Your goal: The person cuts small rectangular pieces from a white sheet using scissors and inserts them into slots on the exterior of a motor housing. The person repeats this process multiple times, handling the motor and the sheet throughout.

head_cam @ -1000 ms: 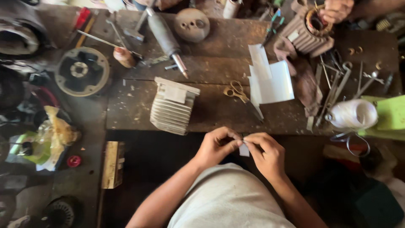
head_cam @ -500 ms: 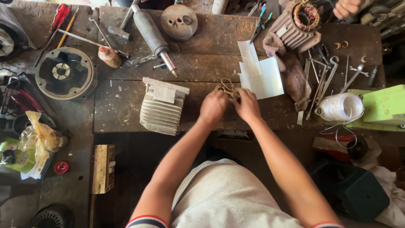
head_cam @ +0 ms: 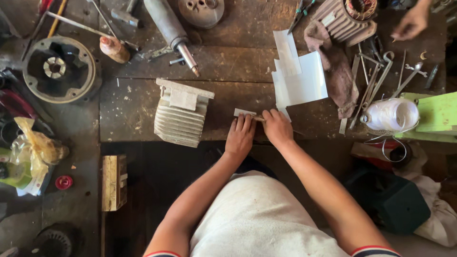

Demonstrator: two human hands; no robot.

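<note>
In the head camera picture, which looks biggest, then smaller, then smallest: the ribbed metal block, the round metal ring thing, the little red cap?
1 and 2. Round metal housing and ribbed metal block: they look about alike, so no ranking.
3. Red cap, clearly smallest.

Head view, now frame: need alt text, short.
Seen from above, a person's left hand and right hand press a small white paper strip flat on a worn wooden workbench. A finned grey metal housing lies just left of the hands, white paper sheets just beyond them, and tools lie scattered around; another person's hand shows top right.
</note>
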